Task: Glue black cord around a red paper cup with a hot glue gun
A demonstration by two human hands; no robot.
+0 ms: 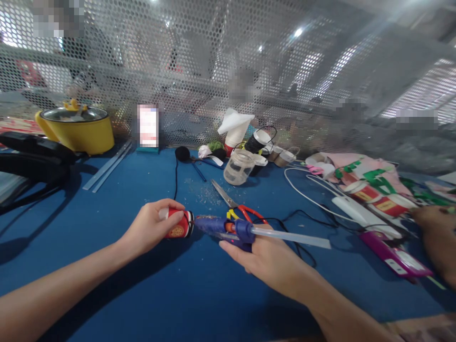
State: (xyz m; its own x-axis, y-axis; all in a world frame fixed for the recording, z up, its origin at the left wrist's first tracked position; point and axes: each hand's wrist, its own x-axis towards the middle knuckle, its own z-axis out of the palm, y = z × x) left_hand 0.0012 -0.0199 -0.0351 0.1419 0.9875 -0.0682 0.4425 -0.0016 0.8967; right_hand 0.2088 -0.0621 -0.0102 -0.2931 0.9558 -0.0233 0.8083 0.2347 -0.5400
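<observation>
My left hand (151, 223) is closed around a small red paper cup (177, 232) lying on its side, with black yarn wound round its right end. From that end a black strand of yarn (176, 175) appears to run back to a black yarn ball (182, 153). In my right hand (267, 259) is a blue hot glue gun (213, 225), its nozzle at the yarn-wrapped end of the cup; whether it touches I cannot tell. A clear glue stick (292, 236) sticks out of the gun's rear. Behind the gun lie open scissors (231, 202) with red handles.
A clear plastic cup (238, 168) and wrapped paper cups (258, 141) stand at the back. Two glue sticks (109, 164) lie left, near a yellow pot (81, 130) and a phone (148, 126). A white power strip (363, 216), cables and another person's hand (436, 232) are at right.
</observation>
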